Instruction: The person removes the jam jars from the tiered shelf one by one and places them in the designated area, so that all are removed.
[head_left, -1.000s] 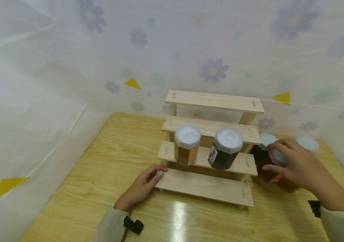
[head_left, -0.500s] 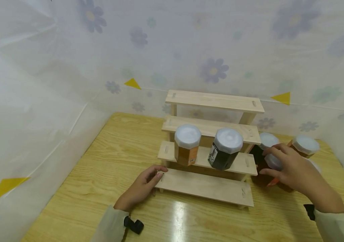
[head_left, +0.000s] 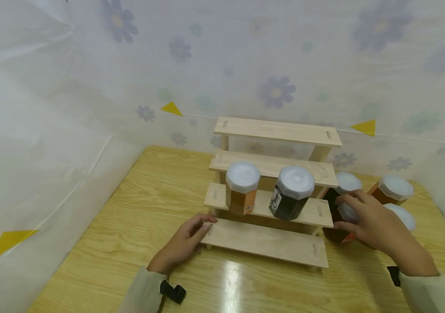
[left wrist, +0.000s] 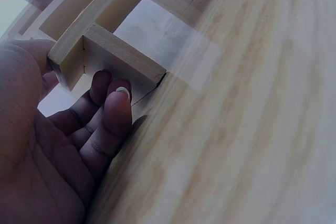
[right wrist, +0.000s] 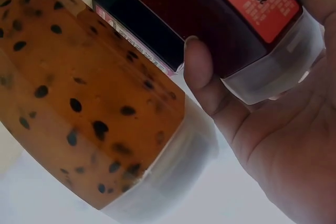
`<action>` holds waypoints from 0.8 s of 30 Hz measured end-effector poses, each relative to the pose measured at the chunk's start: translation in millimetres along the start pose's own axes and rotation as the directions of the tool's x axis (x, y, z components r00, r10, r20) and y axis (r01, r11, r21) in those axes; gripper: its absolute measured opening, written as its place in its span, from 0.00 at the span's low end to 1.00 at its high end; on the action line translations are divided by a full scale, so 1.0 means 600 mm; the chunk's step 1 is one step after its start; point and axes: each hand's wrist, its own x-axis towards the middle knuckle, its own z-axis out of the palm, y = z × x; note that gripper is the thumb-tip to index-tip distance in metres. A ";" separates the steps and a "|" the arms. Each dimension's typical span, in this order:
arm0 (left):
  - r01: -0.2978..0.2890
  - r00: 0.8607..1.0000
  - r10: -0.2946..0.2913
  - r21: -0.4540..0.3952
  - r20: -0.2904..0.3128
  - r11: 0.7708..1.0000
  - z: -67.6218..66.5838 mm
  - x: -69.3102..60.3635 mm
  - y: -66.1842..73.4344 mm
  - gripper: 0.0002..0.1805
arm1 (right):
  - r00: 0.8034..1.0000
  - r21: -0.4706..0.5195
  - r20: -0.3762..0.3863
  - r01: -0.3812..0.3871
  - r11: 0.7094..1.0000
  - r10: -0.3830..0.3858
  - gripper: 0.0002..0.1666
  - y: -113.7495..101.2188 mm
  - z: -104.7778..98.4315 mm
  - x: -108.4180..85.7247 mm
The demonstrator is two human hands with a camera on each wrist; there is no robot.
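Note:
On the right of the table, my right hand [head_left: 376, 226] grips a dark red jar [right wrist: 226, 19] with a clear lid and a red label, thumb and fingers on opposite sides near its lid. Beside it, in the right wrist view, is an amber jar with black seeds [right wrist: 79, 93]. A four-step wooden display rack [head_left: 261, 243] stands mid-table. My left hand [head_left: 185, 237] holds the left end of its lowest step, fingers curled by the end support [left wrist: 123, 56]. An orange jar [head_left: 242, 189] and a black jar [head_left: 292, 193] stand upright on the second step from the bottom.
Behind my right hand stand a dark jar [head_left: 347, 181] close to the rack and another orange jar [head_left: 394, 188] farther right. A flowered plastic sheet [head_left: 230, 65] with yellow pennants hangs behind the wooden table [head_left: 128, 226].
My right hand has moved a little left toward the rack, and the dark red jar has shifted with it. More of the jars to its right shows. My left hand stays put.

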 end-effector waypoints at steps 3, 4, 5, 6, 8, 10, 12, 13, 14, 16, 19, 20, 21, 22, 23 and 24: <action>0.003 1.000 -0.003 0.002 -0.004 1.000 0.000 0.000 0.000 0.15 | 1.000 -0.009 -0.016 0.010 1.000 -0.010 0.36 0.000 0.002 0.000; 0.004 1.000 -0.004 0.003 -0.006 1.000 0.001 0.000 -0.001 0.15 | 1.000 -0.012 -0.020 0.012 1.000 -0.012 0.36 0.001 0.003 -0.001; 0.003 1.000 -0.003 0.006 -0.007 1.000 0.001 0.000 -0.001 0.15 | 1.000 -0.014 -0.023 0.015 1.000 -0.016 0.36 0.001 0.004 -0.001; 0.004 1.000 -0.004 0.007 -0.009 1.000 0.001 0.000 -0.001 0.15 | 1.000 -0.017 -0.025 0.019 1.000 -0.019 0.36 0.002 0.006 -0.001; 0.003 1.000 -0.002 0.007 -0.008 1.000 0.001 0.000 -0.002 0.15 | 0.999 -0.024 -0.029 0.025 0.999 -0.026 0.36 0.002 0.009 -0.002; 0.002 1.000 -0.002 0.006 -0.005 1.000 0.001 0.000 -0.002 0.15 | 0.999 -0.027 -0.027 0.027 0.999 -0.028 0.36 0.004 0.011 -0.002; 0.005 1.000 -0.005 0.007 -0.004 1.000 0.000 0.001 -0.001 0.15 | 0.999 -0.023 -0.023 0.026 0.999 -0.027 0.36 0.005 0.013 -0.002; 0.005 1.000 -0.005 0.007 -0.003 1.000 0.000 0.000 -0.001 0.15 | 0.999 -0.022 -0.023 0.025 0.999 -0.026 0.36 0.006 0.014 -0.003; 0.008 1.000 -0.008 0.008 -0.005 1.000 0.000 0.000 -0.001 0.15 | 0.999 -0.023 -0.027 0.025 0.999 -0.026 0.36 0.006 0.015 -0.003; 0.009 1.000 -0.009 0.010 -0.007 1.000 0.000 0.000 -0.002 0.15 | 0.999 -0.027 -0.038 0.028 0.999 -0.029 0.37 0.005 0.017 -0.003; 0.007 1.000 -0.007 0.011 -0.008 1.000 0.000 0.000 -0.002 0.15 | 0.997 -0.041 -0.061 0.042 0.998 -0.044 0.37 0.004 0.018 -0.002; 0.007 1.000 -0.007 0.011 -0.008 1.000 0.000 0.000 -0.002 0.15 | 0.997 -0.044 -0.068 0.046 0.998 -0.048 0.37 0.003 0.018 -0.002; 0.007 1.000 -0.007 0.011 -0.008 1.000 0.000 0.000 -0.001 0.15 | 0.996 -0.045 -0.070 0.047 0.998 -0.050 0.37 0.003 0.017 -0.002; 0.009 1.000 -0.009 0.010 -0.008 1.000 0.000 0.000 -0.001 0.15 | 0.996 -0.044 -0.068 0.046 0.998 -0.049 0.38 0.002 0.015 -0.001; 0.010 1.000 -0.010 0.009 -0.010 1.000 0.000 0.000 -0.001 0.15 | 0.997 -0.043 -0.069 0.044 0.998 -0.047 0.38 0.002 0.013 -0.001; 0.011 1.000 -0.011 0.008 -0.010 1.000 0.001 0.000 0.000 0.15 | 0.997 -0.039 -0.067 0.039 0.998 -0.042 0.37 0.001 0.010 -0.001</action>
